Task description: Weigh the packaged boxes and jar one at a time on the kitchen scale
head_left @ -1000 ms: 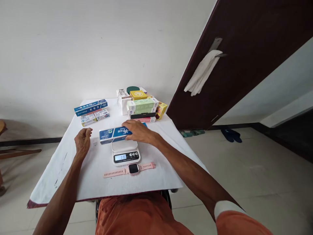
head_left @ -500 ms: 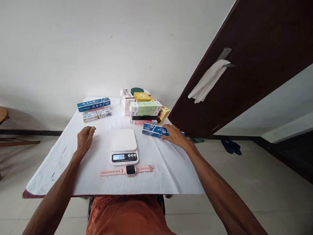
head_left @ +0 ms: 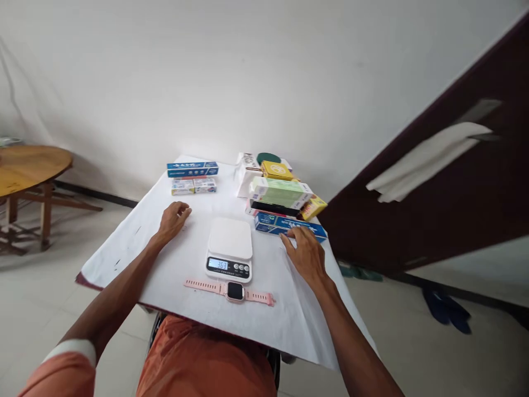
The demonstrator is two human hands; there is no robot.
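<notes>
1. The blue carton (head_left: 289, 225) lies flat on the worktop (head_left: 124, 251) near its right edge. It sits just in front of the pile of packets and to the right of the scale (head_left: 230, 248). It is shut, so its contents cannot be seen.
2. The pile behind it holds a pale green box (head_left: 280, 192) on top of a black one (head_left: 270, 208). A small yellow box (head_left: 276, 170) and a white carton (head_left: 247, 172) stand further back, and another yellow packet (head_left: 314, 207) sits at the right. All are closed.
3. At the far left corner a long blue box (head_left: 192, 168) lies with two small packets (head_left: 194, 186) just in front of it (also sealed).
4. The right hand (head_left: 306, 255) lies palm down on the worktop with the arm stretched forward. Its grip is spread and pinches nothing, and the fingertips (head_left: 289, 236) touch the near edge of the blue carton.
5. The left hand (head_left: 173, 216) rests on the worktop left of the scale and well apart from it. Its grip is loosely half-curled around nothing, with the forearm running straight back.
6. The scale's display is lit, and a pink watch (head_left: 235, 290) lies stretched out just in front of it.
</notes>
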